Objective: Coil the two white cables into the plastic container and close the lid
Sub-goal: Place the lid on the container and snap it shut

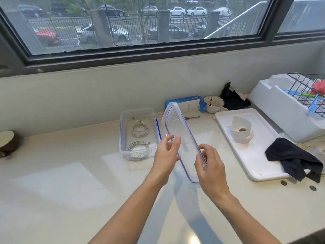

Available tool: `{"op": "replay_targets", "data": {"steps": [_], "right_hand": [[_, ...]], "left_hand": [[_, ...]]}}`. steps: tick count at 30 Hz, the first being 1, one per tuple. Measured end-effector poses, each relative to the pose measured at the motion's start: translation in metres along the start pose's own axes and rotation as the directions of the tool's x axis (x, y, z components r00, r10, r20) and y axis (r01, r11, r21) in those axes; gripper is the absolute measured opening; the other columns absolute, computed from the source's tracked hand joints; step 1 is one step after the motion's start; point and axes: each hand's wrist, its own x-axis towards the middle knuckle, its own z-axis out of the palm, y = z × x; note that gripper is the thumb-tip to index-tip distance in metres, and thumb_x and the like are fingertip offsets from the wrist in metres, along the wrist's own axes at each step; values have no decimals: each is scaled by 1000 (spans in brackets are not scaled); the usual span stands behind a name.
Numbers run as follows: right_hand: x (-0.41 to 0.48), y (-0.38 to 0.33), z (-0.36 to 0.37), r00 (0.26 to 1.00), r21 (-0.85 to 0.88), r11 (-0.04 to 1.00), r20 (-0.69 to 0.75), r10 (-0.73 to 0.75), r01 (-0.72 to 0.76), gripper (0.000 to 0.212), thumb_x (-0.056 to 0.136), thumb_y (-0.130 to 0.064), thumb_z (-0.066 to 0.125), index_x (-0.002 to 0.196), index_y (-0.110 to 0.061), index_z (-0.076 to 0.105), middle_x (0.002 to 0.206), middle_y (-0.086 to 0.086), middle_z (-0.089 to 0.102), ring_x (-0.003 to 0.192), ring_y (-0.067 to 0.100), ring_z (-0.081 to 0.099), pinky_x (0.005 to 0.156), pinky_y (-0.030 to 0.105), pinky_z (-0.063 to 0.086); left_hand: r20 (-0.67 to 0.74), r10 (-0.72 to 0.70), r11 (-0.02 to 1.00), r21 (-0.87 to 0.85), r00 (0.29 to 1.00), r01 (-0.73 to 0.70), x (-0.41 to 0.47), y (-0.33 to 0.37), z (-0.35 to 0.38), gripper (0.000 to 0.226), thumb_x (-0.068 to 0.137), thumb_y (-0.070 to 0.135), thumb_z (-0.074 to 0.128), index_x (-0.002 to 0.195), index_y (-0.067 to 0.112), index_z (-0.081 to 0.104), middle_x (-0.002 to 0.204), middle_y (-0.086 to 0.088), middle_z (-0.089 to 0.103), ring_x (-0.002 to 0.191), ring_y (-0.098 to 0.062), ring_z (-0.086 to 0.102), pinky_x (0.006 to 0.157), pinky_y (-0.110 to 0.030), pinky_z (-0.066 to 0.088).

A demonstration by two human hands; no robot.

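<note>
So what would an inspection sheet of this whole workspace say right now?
Surface: pale countertop under a window.
Job's things: clear plastic container, open; its lid held tilted just to its right.
Cables: two coiled white cables, far one, near one, both inside the container.
Grips: right hand pinches the lid's edge; left hand open beside the lid, contact unclear.
Clutter: white tray with a tape roll, dark cloth, blue box, foam box, wire basket, bowl.
Surroundings: parked cars outside.
</note>
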Motion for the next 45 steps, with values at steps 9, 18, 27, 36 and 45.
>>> {"op": "replay_targets", "data": {"steps": [9, 18, 27, 36, 45], "right_hand": [[-6, -37, 41, 929, -272, 888, 97, -358, 371, 36, 80, -15, 48, 116, -14, 50, 87, 5, 58, 74, 25, 54, 64, 34, 51], [24, -41, 48, 926, -132, 927, 196, -324, 352, 31, 81, -36, 50, 102, -16, 63, 95, 2, 60, 88, 24, 59, 73, 33, 40], [108, -28, 63, 892, 20, 986, 429, 143, -168, 53, 89, -37, 57, 136, -17, 43, 111, 6, 56, 97, 22, 56, 83, 35, 47], [121, -33, 117, 883, 135, 948, 420, 208, -288, 38, 91, -25, 54, 126, -13, 53, 79, 1, 58, 83, 25, 60, 86, 49, 52], [153, -17, 169, 902, 97, 938, 325, 285, -332, 38, 91, -22, 51, 126, -8, 54, 85, 3, 55, 83, 21, 52, 79, 31, 40]], "left_hand": [[-182, 0, 975, -220, 983, -40, 2, 7, -19, 22, 88, 18, 61, 107, 25, 54, 105, -4, 68, 96, -20, 67, 87, -42, 56], [-222, -35, 901, -429, 974, -65, 3, 7, -68, 29, 84, 5, 65, 111, 9, 56, 96, -10, 68, 82, -22, 68, 70, -36, 58], [-118, -22, 843, -537, 993, -45, 12, 21, -124, 35, 88, 1, 55, 121, 9, 46, 98, -19, 70, 81, -29, 70, 70, -33, 60], [-232, -53, 919, -391, 971, -43, 75, 19, -160, 29, 87, -3, 55, 115, 7, 52, 91, -10, 67, 66, -19, 69, 58, -26, 58], [-330, 6, 999, -29, 944, -16, 150, 1, -173, 17, 90, 10, 50, 97, 18, 63, 90, -4, 70, 74, -18, 65, 67, -29, 54]]}}
